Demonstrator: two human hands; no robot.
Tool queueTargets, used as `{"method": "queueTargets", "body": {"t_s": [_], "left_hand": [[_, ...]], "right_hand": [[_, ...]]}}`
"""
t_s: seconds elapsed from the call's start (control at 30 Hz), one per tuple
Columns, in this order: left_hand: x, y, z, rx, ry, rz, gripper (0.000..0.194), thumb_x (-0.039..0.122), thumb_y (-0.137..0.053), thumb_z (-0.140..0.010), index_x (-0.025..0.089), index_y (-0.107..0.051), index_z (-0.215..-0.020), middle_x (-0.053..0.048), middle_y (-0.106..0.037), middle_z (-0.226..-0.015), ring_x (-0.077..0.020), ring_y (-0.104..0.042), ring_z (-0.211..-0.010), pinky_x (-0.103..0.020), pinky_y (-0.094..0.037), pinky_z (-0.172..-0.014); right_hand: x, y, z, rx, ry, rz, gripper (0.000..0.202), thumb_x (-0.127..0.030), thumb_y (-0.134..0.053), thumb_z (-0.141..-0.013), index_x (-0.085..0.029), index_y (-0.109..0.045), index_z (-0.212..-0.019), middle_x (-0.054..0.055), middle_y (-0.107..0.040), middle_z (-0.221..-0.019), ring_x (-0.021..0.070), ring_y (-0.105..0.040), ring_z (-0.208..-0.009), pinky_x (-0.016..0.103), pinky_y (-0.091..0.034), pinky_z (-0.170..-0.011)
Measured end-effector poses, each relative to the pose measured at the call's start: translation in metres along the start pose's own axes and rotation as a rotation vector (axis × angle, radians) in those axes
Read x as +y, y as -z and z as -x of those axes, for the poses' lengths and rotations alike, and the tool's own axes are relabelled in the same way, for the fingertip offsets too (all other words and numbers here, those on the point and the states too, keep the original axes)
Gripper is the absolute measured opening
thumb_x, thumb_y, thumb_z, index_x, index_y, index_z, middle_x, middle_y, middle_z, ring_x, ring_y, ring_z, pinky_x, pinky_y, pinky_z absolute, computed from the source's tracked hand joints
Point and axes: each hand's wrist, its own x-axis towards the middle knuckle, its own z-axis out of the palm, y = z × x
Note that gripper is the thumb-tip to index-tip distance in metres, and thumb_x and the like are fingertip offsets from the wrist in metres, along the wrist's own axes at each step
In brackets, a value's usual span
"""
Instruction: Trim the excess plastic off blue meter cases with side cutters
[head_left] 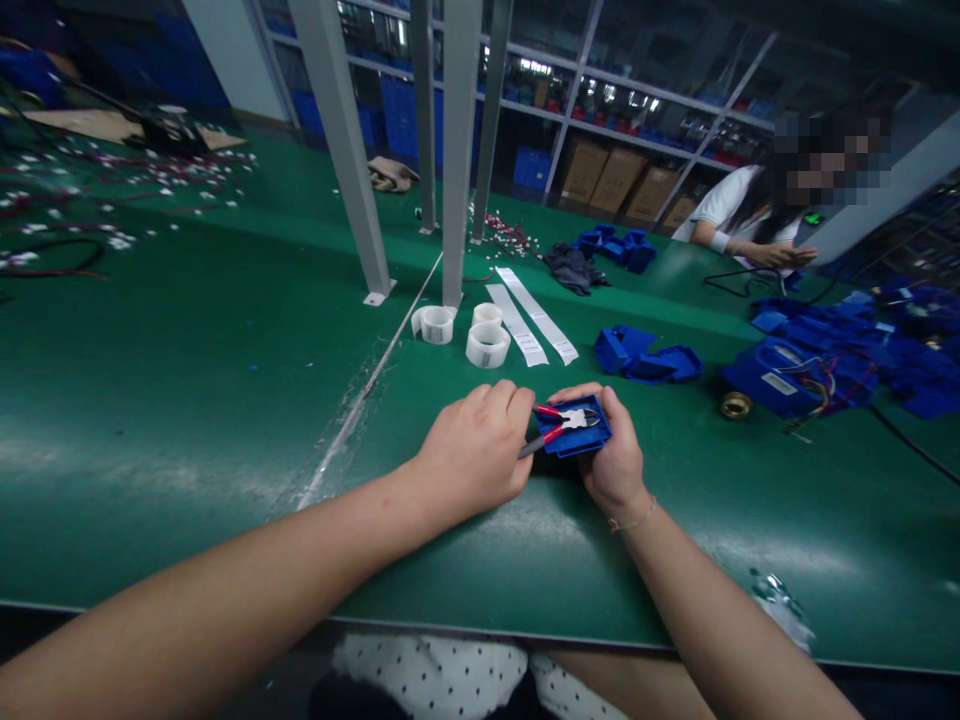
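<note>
My left hand point(478, 445) is closed around the handles of red-and-black cutting pliers point(576, 418). The metal jaws of the pliers point right and lie over the open side of a small blue plastic housing point(570, 447). My right hand point(616, 455) grips that housing from its right side, with the thumb along the edge. Both hands are close together above the green table, near its front edge. Whether the jaws touch the plastic is too small to tell.
Label rolls point(487, 344) and label strips point(536, 315) lie beyond my hands. Blue housings point(646, 356) and a wired blue unit point(799, 378) are at the right. Metal posts point(454, 150) stand on the table point(187, 400). A person point(757, 215) sits across at the right.
</note>
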Motion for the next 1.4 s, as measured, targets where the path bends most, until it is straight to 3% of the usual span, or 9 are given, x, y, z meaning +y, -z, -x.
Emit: {"method": "queueTargets", "body": {"t_s": [0.43, 0.93, 1.0, 1.07, 1.17, 1.23, 1.3, 1.4], "left_hand": [[0.002, -0.002, 0.001, -0.015, 0.005, -0.011, 0.025, 0.025, -0.048, -0.084, 0.017, -0.055, -0.107, -0.008, -0.056, -0.1, -0.0272, -0.058, -0.088, -0.039, -0.05, -0.061], [-0.005, 0.001, -0.001, -0.015, -0.057, -0.097, 0.016, 0.027, -0.045, -0.088, 0.019, -0.058, -0.093, -0.005, -0.061, -0.081, -0.0296, -0.065, -0.065, -0.039, -0.043, -0.046], [-0.007, -0.001, -0.002, 0.004, -0.065, -0.111, 0.015, 0.027, -0.046, -0.087, 0.02, -0.059, -0.094, -0.004, -0.061, -0.08, -0.0293, -0.065, -0.064, -0.038, -0.041, -0.045], [-0.01, -0.003, -0.004, 0.031, -0.081, -0.114, 0.016, 0.028, -0.046, -0.089, 0.021, -0.059, -0.097, -0.003, -0.061, -0.083, -0.0283, -0.065, -0.066, -0.038, -0.04, -0.045], [-0.016, -0.006, -0.006, 0.047, -0.13, -0.112, 0.019, 0.029, -0.048, -0.091, 0.022, -0.06, -0.104, -0.003, -0.061, -0.089, -0.0267, -0.066, -0.073, -0.038, -0.042, -0.048], [-0.019, -0.007, -0.008, 0.041, -0.173, -0.113, 0.019, 0.029, -0.052, -0.09, 0.022, -0.061, -0.105, -0.003, -0.061, -0.089, -0.0256, -0.065, -0.073, -0.037, -0.044, -0.05], [-0.02, -0.006, -0.01, 0.04, -0.213, -0.112, 0.015, 0.028, -0.055, -0.089, 0.021, -0.061, -0.101, -0.003, -0.059, -0.086, -0.0245, -0.063, -0.072, -0.037, -0.046, -0.054], [-0.021, -0.001, -0.014, 0.04, -0.253, -0.113, 0.015, 0.024, -0.054, -0.089, 0.019, -0.061, -0.102, -0.005, -0.058, -0.089, -0.0246, -0.06, -0.08, -0.039, -0.049, -0.065]], "right_hand": [[0.001, -0.001, 0.001, -0.057, 0.032, 0.02, 0.045, -0.041, -0.03, -0.106, -0.019, -0.066, -0.091, 0.005, -0.066, -0.098, 0.018, -0.06, -0.098, 0.033, -0.042, -0.099], [0.002, 0.001, 0.005, -0.117, 0.139, 0.011, 0.046, -0.037, -0.027, -0.108, -0.019, -0.067, -0.093, 0.005, -0.062, -0.105, 0.016, -0.056, -0.109, 0.031, -0.039, -0.105], [-0.003, 0.002, 0.004, -0.13, 0.09, -0.012, 0.043, -0.04, -0.03, -0.107, -0.02, -0.067, -0.099, 0.004, -0.062, -0.112, 0.0154, -0.056, -0.111, 0.03, -0.041, -0.105], [-0.01, 0.004, 0.002, -0.176, -0.058, -0.086, 0.047, -0.053, -0.03, -0.106, -0.023, -0.065, -0.114, 0.004, -0.06, -0.124, 0.0169, -0.058, -0.114, 0.032, -0.044, -0.103], [-0.016, 0.012, 0.001, -0.32, -0.385, -0.144, 0.081, -0.083, -0.019, -0.093, -0.024, -0.054, -0.136, 0.009, -0.059, -0.13, 0.0234, -0.061, -0.114, 0.042, -0.048, -0.102], [-0.016, 0.018, 0.001, -0.408, -0.516, -0.073, 0.104, -0.094, -0.011, -0.08, -0.018, -0.053, -0.137, 0.014, -0.063, -0.121, 0.0273, -0.063, -0.111, 0.046, -0.049, -0.1], [-0.016, 0.023, 0.001, -0.472, -0.521, 0.04, 0.111, -0.095, -0.004, -0.077, -0.015, -0.055, -0.135, 0.017, -0.064, -0.116, 0.0282, -0.064, -0.107, 0.047, -0.052, -0.095], [-0.018, 0.03, 0.002, -0.537, -0.355, 0.164, 0.098, -0.086, -0.003, -0.086, -0.018, -0.052, -0.137, 0.016, -0.061, -0.12, 0.024, -0.064, -0.104, 0.042, -0.051, -0.095]]}}
